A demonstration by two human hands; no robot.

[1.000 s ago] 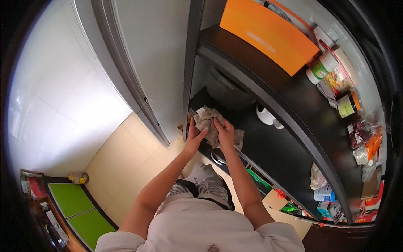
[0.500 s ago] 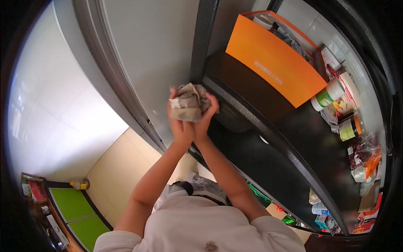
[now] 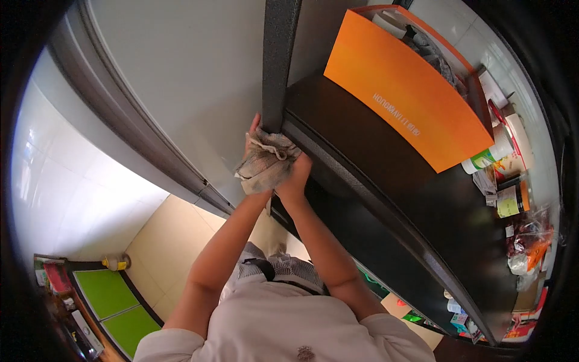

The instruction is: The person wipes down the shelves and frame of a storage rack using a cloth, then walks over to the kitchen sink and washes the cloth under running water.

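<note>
A crumpled, stained greyish-beige cloth is bunched between my two hands, in front of the dark upright post of the shelf unit. My left hand is mostly behind it, with only some fingers showing past its upper left side. Against the cloth's right side, my right hand is curled, its fingertips partly covered by the folds. The front edge of the dark shelf runs close to the right hand.
A large orange box with things inside stands on the shelf. Farther right are a white-and-green container, a labelled jar and plastic packets. A grey panel lies left, and a green-topped cabinet stands lower left.
The cloth has shifted slightly left and down and is folded differently, hiding more of my left hand. My view has turned a little, so the orange box appears larger.
</note>
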